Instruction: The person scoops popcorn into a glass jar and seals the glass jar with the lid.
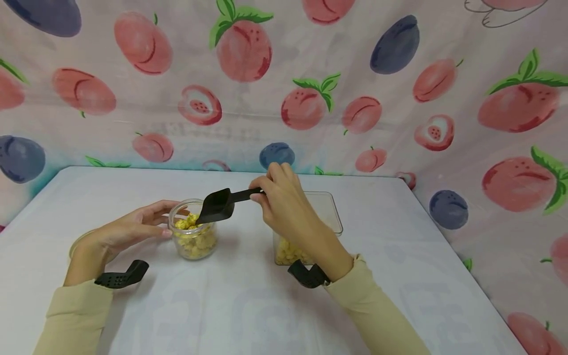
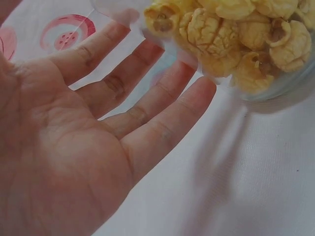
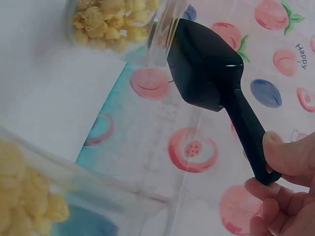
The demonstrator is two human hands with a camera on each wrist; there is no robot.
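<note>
A small clear glass jar (image 1: 194, 236) of yellow popcorn stands on the white table (image 1: 248, 305). My left hand (image 1: 164, 219) lies beside its left wall, with straight fingers (image 2: 147, 93) against the glass of the jar (image 2: 256, 44). My right hand (image 1: 259, 192) pinches the handle of a black scoop (image 1: 217, 204), whose bowl tilts down over the jar's mouth. In the right wrist view the scoop (image 3: 206, 69) hangs just right of the jar (image 3: 113, 24), with my thumb and fingers (image 3: 280, 157) on the handle's end. I cannot tell what the scoop holds.
A clear rectangular container (image 1: 330, 212) with popcorn at its bottom stands behind my right wrist; its wall (image 3: 74, 182) shows low in the right wrist view. The edge of a round clear lid (image 1: 73, 248) shows under my left wrist. Fruit-print cloth (image 1: 399, 98) walls the table's back and right.
</note>
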